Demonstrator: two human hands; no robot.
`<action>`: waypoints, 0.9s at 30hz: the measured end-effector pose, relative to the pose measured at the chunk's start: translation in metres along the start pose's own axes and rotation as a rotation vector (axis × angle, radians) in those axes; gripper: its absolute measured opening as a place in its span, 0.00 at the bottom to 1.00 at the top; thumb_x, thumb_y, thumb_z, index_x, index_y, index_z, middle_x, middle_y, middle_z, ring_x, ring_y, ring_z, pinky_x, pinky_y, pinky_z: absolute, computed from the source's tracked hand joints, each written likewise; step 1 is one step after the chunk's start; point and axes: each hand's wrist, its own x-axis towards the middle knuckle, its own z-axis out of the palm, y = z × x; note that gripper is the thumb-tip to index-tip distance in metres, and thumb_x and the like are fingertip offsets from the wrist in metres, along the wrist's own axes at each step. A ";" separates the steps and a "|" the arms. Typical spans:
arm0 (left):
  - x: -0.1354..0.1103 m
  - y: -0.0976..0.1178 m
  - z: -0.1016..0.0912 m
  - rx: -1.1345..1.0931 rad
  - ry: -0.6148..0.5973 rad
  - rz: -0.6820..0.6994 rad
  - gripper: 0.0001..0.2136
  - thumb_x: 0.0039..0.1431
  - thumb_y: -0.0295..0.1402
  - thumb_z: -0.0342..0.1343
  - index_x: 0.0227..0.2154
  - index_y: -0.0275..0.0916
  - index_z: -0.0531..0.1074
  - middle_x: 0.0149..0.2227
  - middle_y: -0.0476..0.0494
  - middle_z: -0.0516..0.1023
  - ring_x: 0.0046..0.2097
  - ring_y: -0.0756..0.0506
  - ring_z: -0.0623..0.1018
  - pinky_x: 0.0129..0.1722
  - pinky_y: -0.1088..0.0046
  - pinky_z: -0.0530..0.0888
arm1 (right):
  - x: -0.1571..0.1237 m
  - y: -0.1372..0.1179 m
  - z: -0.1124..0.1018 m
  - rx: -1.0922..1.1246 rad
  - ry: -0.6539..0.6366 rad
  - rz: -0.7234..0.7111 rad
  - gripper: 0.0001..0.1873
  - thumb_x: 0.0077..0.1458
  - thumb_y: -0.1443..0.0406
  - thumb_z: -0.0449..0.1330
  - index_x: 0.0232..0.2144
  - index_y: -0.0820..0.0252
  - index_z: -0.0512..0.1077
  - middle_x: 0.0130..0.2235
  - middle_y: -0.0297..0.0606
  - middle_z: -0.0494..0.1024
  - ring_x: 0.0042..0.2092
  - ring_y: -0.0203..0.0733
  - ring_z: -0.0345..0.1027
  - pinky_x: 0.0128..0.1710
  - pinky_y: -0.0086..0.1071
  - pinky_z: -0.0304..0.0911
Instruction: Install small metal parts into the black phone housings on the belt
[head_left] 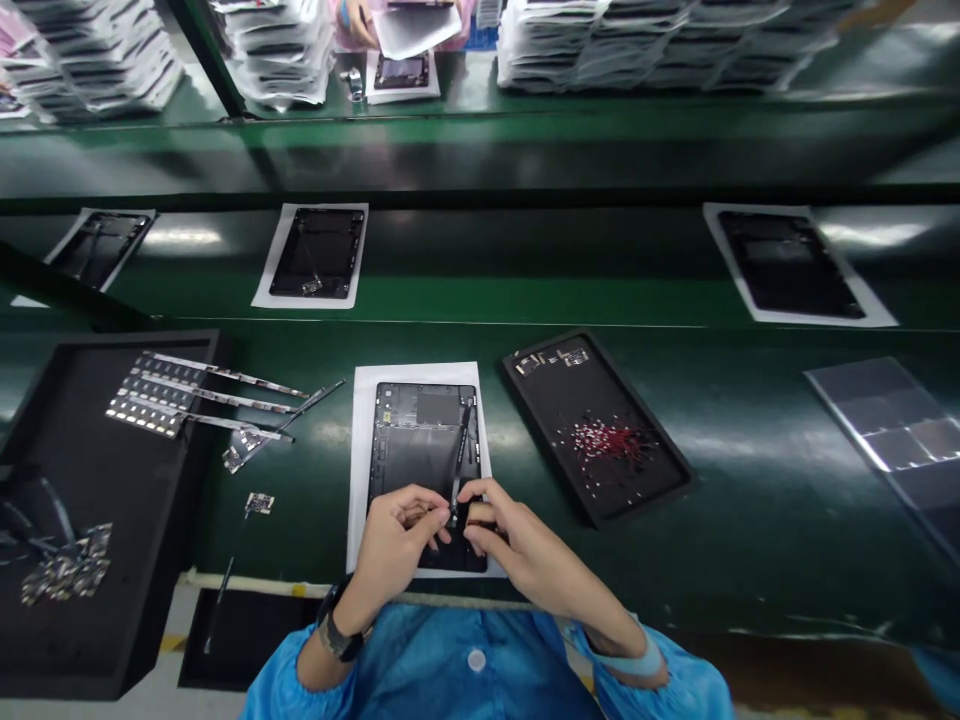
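A black tablet back shell (420,440) lies on a white sheet (362,470) in front of me on the green bench. A thin black flex strip (460,455) runs down its right side. My left hand (397,545) and my right hand (510,545) both pinch at the strip's lower end near the shell's bottom edge. Fingers of both hands are curled closed around that end. A watch sits on my left wrist.
A black tray (600,425) with small red-marked parts lies right of the shell. Left, a black tray (90,500) holds strips of small boards, and loose boards (259,503) lie nearby. More shells (319,252) on white sheets ride the belt behind. Another person's hands (360,20) work far back.
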 end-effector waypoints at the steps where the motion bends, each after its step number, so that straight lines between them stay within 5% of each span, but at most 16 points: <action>1: 0.000 0.000 0.001 -0.001 -0.004 -0.001 0.10 0.48 0.37 0.64 0.28 0.34 0.75 0.20 0.47 0.76 0.24 0.48 0.77 0.23 0.75 0.72 | 0.001 0.001 0.002 0.041 -0.002 0.011 0.08 0.65 0.67 0.49 0.46 0.55 0.58 0.29 0.30 0.74 0.31 0.37 0.66 0.33 0.29 0.61; 9: -0.001 -0.001 0.003 0.004 -0.025 0.015 0.09 0.49 0.37 0.64 0.27 0.35 0.76 0.22 0.45 0.78 0.26 0.46 0.78 0.26 0.73 0.74 | 0.007 0.013 0.011 0.258 0.009 0.076 0.08 0.61 0.65 0.52 0.42 0.55 0.56 0.26 0.26 0.71 0.20 0.31 0.58 0.20 0.24 0.54; 27: -0.002 -0.006 0.002 0.065 -0.037 0.047 0.07 0.53 0.34 0.62 0.28 0.35 0.78 0.23 0.45 0.79 0.27 0.47 0.78 0.27 0.74 0.74 | 0.009 0.015 0.011 0.294 0.019 0.100 0.07 0.59 0.63 0.55 0.37 0.54 0.57 0.25 0.26 0.73 0.19 0.31 0.59 0.19 0.24 0.54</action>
